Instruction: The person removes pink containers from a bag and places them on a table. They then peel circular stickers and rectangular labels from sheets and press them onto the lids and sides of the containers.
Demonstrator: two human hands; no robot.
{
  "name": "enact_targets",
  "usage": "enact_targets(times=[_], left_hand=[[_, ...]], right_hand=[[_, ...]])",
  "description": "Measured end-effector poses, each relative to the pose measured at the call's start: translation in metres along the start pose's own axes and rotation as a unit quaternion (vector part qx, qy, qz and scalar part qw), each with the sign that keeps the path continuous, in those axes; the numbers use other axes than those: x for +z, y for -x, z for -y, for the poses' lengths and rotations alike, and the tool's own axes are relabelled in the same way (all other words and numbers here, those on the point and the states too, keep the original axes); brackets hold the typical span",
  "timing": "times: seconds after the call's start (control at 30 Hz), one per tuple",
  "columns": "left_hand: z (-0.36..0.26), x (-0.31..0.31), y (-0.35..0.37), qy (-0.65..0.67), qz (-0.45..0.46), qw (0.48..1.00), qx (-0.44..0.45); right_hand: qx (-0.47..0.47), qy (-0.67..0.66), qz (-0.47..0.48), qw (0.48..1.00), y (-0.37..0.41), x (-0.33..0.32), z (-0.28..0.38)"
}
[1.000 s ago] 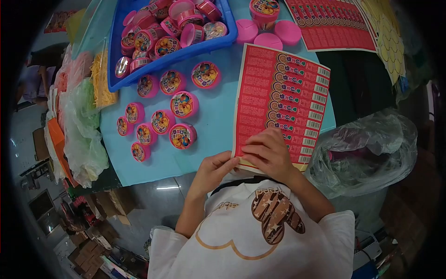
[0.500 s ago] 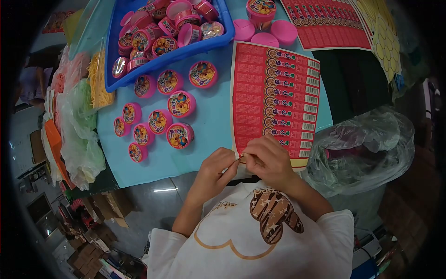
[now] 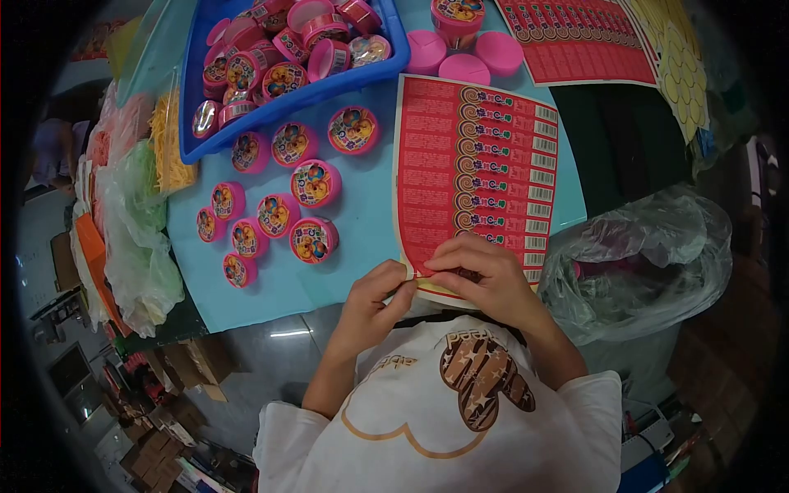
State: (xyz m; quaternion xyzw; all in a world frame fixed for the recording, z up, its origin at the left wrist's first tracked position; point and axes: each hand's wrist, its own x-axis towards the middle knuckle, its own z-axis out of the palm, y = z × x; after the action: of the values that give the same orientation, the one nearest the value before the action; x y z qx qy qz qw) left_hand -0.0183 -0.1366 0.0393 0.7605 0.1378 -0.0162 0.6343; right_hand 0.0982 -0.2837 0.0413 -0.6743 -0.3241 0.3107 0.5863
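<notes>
Sheet (image 3: 493,156): likely light, bendy, tearable; best held by margins.
Left hand (image 3: 374,304): pinching sheet's near-left corner.
Right hand (image 3: 491,283): fingers narrow, beside that corner; grip unclear.

Grey floor (image 3: 267,361), bright light streak (image 3: 291,334); cardboard boxes (image 3: 205,361) left.
</notes>
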Motion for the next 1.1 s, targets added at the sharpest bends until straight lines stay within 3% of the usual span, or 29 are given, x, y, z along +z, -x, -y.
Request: enact_targets(times=[0.13,0.53,0.63,0.7,0.8,1.0,1.1], left_hand=[[0.001,0.004,0.001,-0.001,-0.015,1.000,0.027],[0.003,-0.001,0.001,0.075,-0.019,0.996,-0.037],[0.001,0.001,0.002,0.113,-0.008,0.992,-0.063],[-0.004,0.011,0.003,0.258,-0.014,0.962,-0.092],[-0.004,0.017,0.004,0.257,-0.045,0.953,-0.153],[-0.001,0.015,0.011,0.244,-0.054,0.962,-0.108],[-0.003,0.009,0.011,0.234,-0.055,0.961,-0.134]], right_hand=[[0.033,-0.066,0.030,0.997,-0.001,-0.005,0.000],[0.014,0.016,0.007,1.000,0.000,0.000,-0.006],[-0.018,0.001,0.002,1.000,0.000,-0.003,-0.004],[-0.078,0.093,0.009,0.993,0.000,-0.003,-0.008],[-0.061,0.067,0.029,0.995,-0.001,-0.001,-0.005],[-0.049,0.049,0.063,0.996,-0.004,0.001,0.002],[-0.037,0.017,0.059,0.997,-0.005,0.003,0.005]])
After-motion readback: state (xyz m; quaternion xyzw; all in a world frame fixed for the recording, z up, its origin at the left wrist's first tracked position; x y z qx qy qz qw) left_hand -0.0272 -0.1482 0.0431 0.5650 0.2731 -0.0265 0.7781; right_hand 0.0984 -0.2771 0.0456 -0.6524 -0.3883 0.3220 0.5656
